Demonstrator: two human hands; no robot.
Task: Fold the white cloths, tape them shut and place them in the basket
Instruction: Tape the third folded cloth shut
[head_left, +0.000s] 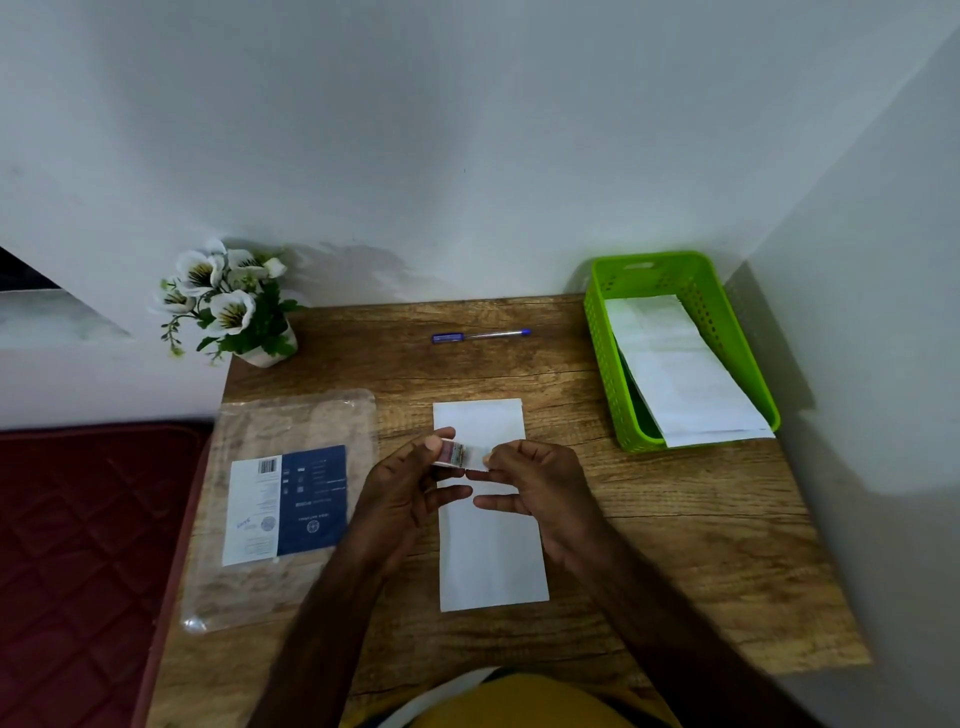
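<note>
A folded white cloth (493, 551) lies lengthwise on the wooden table (675, 545), straight in front of me. Above its upper half my left hand (405, 488) pinches a small tape roll (453, 453) between thumb and fingers. My right hand (535, 483) pinches the free end of the tape strip (478, 467), drawn a short way out of the roll. A green perforated basket (602, 353) stands at the table's back right and holds a folded white cloth (680, 374) that sticks out over its near rim.
An empty clear plastic package (280, 499) with a blue and white label lies left of the cloth. A blue pen (480, 336) lies near the wall. A pot of white flowers (234, 306) stands at the back left corner. A dark red mattress (83, 545) borders the table's left.
</note>
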